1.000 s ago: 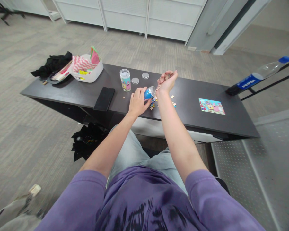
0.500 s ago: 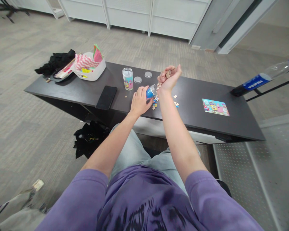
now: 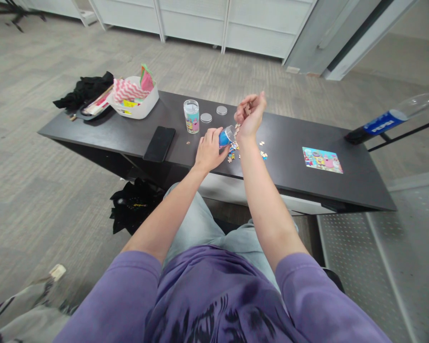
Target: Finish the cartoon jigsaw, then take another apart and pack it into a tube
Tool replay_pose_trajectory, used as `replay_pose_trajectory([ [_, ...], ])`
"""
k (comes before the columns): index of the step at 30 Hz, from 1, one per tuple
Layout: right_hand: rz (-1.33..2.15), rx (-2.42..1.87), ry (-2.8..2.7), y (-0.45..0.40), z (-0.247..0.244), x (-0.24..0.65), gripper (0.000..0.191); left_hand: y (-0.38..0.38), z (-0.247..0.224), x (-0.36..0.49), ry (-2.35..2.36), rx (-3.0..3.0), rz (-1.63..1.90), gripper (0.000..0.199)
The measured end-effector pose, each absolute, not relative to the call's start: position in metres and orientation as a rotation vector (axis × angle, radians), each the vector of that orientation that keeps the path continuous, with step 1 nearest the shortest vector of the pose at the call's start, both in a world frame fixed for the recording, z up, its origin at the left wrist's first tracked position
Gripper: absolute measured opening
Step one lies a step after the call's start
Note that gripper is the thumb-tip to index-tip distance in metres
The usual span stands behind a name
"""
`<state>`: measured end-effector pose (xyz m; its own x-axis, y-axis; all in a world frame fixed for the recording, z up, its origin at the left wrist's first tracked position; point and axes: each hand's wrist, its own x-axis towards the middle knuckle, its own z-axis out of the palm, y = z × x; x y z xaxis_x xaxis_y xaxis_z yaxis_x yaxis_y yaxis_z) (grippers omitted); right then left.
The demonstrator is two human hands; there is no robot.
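My left hand (image 3: 211, 150) is wrapped round a small clear jar with a blue label (image 3: 226, 137), tilted with its mouth towards my right hand. Cupped above the table, my right hand (image 3: 250, 116) holds puzzle pieces (image 3: 248, 110) in its curled fingers, and more pieces show between its palm and the jar's mouth. Loose puzzle pieces (image 3: 231, 155) lie on the dark table (image 3: 286, 143) below both hands. A second clear jar with a cartoon label (image 3: 191, 117) stands upright to the left, beside two round silver lids (image 3: 206, 117).
A black phone (image 3: 159, 144) lies left of my hands. Further left are a white basket (image 3: 143, 107) with packets and a black cloth (image 3: 86, 93). On the right are a cartoon picture card (image 3: 322, 160) and a tilted Pepsi bottle (image 3: 384, 121). A person's legs (image 3: 28, 309) show at lower left.
My right hand has shifted slightly left and up with its pieces. The jar in my left hand stays tilted against it. The whole view has moved slightly.
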<state>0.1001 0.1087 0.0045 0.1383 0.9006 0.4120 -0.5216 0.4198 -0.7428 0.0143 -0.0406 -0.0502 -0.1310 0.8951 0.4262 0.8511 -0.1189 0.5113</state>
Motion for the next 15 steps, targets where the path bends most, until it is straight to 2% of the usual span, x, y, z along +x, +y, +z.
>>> replay_pose_trajectory([
  [5,1.175,-0.452,-1.102,0.119,-0.005,0.105,0.1,-0.042,-0.05,0.014,2.038,2.027,1.096,0.072],
  [15,1.093,-0.507,-1.0,0.114,0.005,0.098,0.101,-0.043,-0.049,0.014,2.038,2.008,1.108,0.07],
])
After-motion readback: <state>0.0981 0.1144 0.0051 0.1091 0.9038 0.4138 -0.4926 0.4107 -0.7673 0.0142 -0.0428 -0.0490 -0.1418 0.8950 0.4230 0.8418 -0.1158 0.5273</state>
